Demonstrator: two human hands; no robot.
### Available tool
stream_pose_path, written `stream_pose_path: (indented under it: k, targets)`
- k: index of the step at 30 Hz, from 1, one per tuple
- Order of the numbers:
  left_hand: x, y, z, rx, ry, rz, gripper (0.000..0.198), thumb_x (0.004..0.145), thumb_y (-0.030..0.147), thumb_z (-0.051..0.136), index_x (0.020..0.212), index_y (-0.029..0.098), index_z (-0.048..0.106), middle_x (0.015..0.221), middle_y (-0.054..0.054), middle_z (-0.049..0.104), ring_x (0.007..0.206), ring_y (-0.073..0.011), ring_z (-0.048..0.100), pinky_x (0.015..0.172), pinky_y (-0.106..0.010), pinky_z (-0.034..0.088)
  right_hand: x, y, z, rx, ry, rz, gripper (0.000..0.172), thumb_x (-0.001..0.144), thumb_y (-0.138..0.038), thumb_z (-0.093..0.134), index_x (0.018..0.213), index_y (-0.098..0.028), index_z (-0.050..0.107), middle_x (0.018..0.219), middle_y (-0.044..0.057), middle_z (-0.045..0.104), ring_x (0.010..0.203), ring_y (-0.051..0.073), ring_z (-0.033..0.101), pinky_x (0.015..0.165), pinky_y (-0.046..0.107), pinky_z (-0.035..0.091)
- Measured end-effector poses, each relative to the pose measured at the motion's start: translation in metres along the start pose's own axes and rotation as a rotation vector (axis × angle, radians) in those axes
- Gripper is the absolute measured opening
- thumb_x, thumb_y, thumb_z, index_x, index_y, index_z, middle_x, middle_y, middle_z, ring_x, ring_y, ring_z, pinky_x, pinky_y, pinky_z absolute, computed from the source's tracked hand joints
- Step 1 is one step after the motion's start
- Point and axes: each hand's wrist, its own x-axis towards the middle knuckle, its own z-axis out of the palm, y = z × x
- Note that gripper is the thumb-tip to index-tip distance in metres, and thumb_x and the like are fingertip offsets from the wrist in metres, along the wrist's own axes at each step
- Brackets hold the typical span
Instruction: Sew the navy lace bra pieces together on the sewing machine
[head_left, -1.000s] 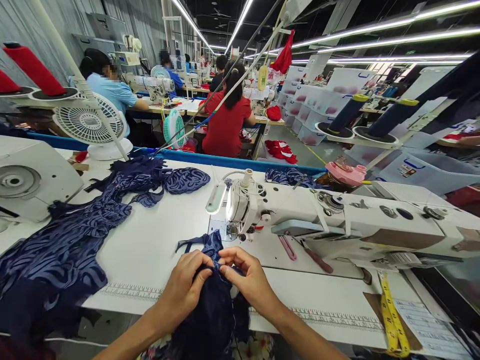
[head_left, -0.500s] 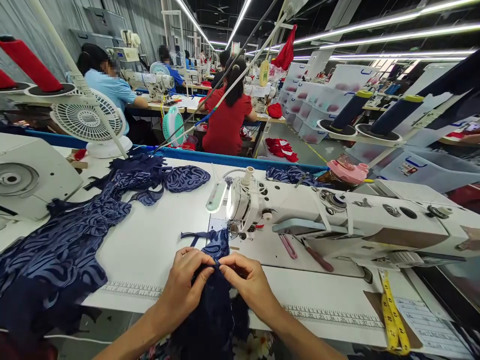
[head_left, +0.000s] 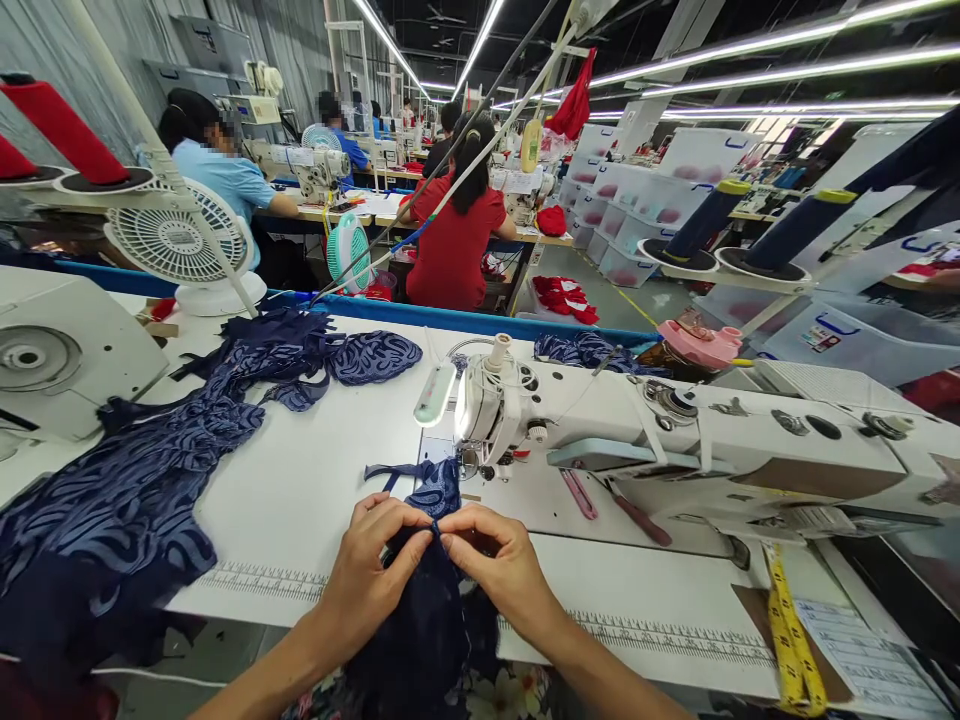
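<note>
A navy patterned piece of fabric (head_left: 435, 495) runs from under the needle area of the sewing machine (head_left: 499, 415) toward my lap. My left hand (head_left: 382, 555) pinches its edge between thumb and forefinger. Right beside it, fingertips almost touching, my right hand (head_left: 491, 560) pinches the same edge. Below both hands the darker part of the fabric hangs over the table's front edge. A narrow navy strip (head_left: 386, 475) sticks out to the left of the cloth. Exactly how the fabric sits beneath the presser foot is too small to tell.
A heap of navy patterned fabric (head_left: 150, 460) covers the table's left side. Pink-handled snips (head_left: 579, 493) and a brown-handled tool (head_left: 637, 515) lie under the machine arm. A yellow tape measure (head_left: 789, 640) hangs at right. Co-workers (head_left: 457, 240) sit beyond the blue-edged table.
Both hands keep the same pinch on the fabric edge, with hardly any movement. The whole view has shifted very slightly.
</note>
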Motion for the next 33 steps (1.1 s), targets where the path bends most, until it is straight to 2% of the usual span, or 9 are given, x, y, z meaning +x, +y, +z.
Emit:
stream_pose_path:
  k: [6, 11, 14, 17, 20, 23, 28, 33]
  targets:
    - [-0.001, 0.002, -0.002, -0.047, -0.005, -0.041, 0.012, 0.091, 0.027, 0.056, 0.098, 0.027, 0.066, 0.098, -0.002, 0.070, 0.101, -0.0219, 0.059, 0.096, -0.038, 0.042, 0.000, 0.002, -0.002, -0.038, -0.012, -0.110, 0.010, 0.083, -0.022, 0.065, 0.086, -0.023, 0.075, 0.078, 0.002, 0.065, 0.071, 0.015, 0.057, 0.061, 0.025, 0.044]
    - [-0.001, 0.010, -0.003, -0.081, -0.012, -0.023, 0.011, 0.091, 0.026, 0.054, 0.090, 0.024, 0.064, 0.086, -0.002, 0.067, 0.088, -0.0199, 0.058, 0.090, -0.036, 0.043, 0.000, 0.000, -0.001, -0.083, -0.040, -0.183, 0.010, 0.086, -0.025, 0.064, 0.087, -0.023, 0.074, 0.078, 0.003, 0.067, 0.073, 0.016, 0.060, 0.066, 0.028, 0.048]
    - [0.000, 0.013, -0.003, -0.099, 0.006, -0.093, 0.011, 0.090, 0.027, 0.052, 0.082, 0.023, 0.059, 0.081, -0.002, 0.062, 0.084, -0.0193, 0.057, 0.081, -0.033, 0.044, -0.001, -0.001, -0.001, -0.139, -0.042, -0.145, 0.009, 0.086, -0.024, 0.065, 0.088, -0.023, 0.073, 0.077, 0.002, 0.065, 0.071, 0.016, 0.059, 0.063, 0.027, 0.047]
    - [0.004, 0.012, -0.005, -0.169, -0.025, -0.180, 0.014, 0.091, 0.029, 0.048, 0.082, 0.022, 0.056, 0.084, -0.002, 0.059, 0.084, -0.0188, 0.056, 0.074, -0.029, 0.044, -0.001, -0.002, -0.006, -0.209, -0.057, -0.148, 0.013, 0.088, -0.021, 0.062, 0.098, -0.024, 0.070, 0.085, 0.002, 0.067, 0.077, 0.016, 0.061, 0.068, 0.027, 0.049]
    - [0.007, 0.007, -0.008, -0.230, -0.038, -0.185, 0.012, 0.091, 0.030, 0.048, 0.085, 0.022, 0.055, 0.092, -0.003, 0.058, 0.093, -0.0198, 0.056, 0.081, -0.030, 0.045, 0.000, -0.006, -0.014, -0.268, -0.136, -0.278, 0.018, 0.094, -0.018, 0.050, 0.098, -0.024, 0.067, 0.090, 0.003, 0.066, 0.082, 0.017, 0.061, 0.074, 0.029, 0.049]
    - [0.008, 0.004, -0.011, -0.271, -0.076, -0.207, 0.013, 0.092, 0.032, 0.048, 0.088, 0.022, 0.055, 0.096, -0.003, 0.060, 0.098, -0.0203, 0.056, 0.085, -0.030, 0.044, 0.000, -0.015, -0.017, -0.344, -0.201, -0.350, 0.022, 0.093, -0.013, 0.045, 0.094, -0.023, 0.063, 0.091, 0.004, 0.064, 0.084, 0.017, 0.060, 0.075, 0.030, 0.048]
    - [0.008, 0.006, -0.012, -0.303, -0.120, -0.291, 0.017, 0.091, 0.036, 0.047, 0.090, 0.022, 0.056, 0.097, -0.003, 0.060, 0.101, -0.0218, 0.057, 0.082, -0.030, 0.046, 0.001, -0.024, -0.011, -0.495, -0.150, -0.301, 0.009, 0.083, -0.021, 0.066, 0.088, -0.023, 0.060, 0.092, 0.003, 0.064, 0.087, 0.019, 0.058, 0.078, 0.031, 0.046]
    - [0.008, 0.013, -0.023, -0.390, -0.184, -0.339, 0.022, 0.089, 0.040, 0.050, 0.089, 0.021, 0.060, 0.093, -0.004, 0.062, 0.093, -0.0215, 0.057, 0.080, -0.030, 0.046, 0.004, -0.029, -0.010, -0.472, -0.177, -0.191, 0.014, 0.089, -0.019, 0.058, 0.075, -0.023, 0.056, 0.075, -0.001, 0.062, 0.073, 0.016, 0.056, 0.066, 0.027, 0.043]
